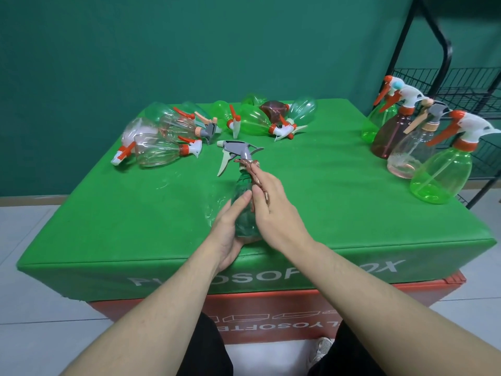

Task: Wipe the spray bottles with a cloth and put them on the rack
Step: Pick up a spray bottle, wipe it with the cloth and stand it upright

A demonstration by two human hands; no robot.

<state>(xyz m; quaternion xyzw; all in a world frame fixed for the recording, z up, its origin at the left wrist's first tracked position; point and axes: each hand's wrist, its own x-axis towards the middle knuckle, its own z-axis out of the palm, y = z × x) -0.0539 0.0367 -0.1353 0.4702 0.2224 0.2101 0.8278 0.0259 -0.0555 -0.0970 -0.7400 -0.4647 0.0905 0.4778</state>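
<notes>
A clear spray bottle (242,196) with a grey trigger head stands near the front of the green box top. My left hand (227,229) grips its lower body from the left. My right hand (273,210) presses a brown cloth (256,177) against the bottle's neck and right side. Several unwiped bottles (168,137) lie on their sides at the back left and back middle (257,118). Several bottles stand upright at the right edge, among them a green one (440,175) and a brown one (390,137).
A black wire rack (466,85) stands right of the box, behind the upright bottles. The green box (352,185) rests on a red box (271,308). My knees and a shoe show at the bottom.
</notes>
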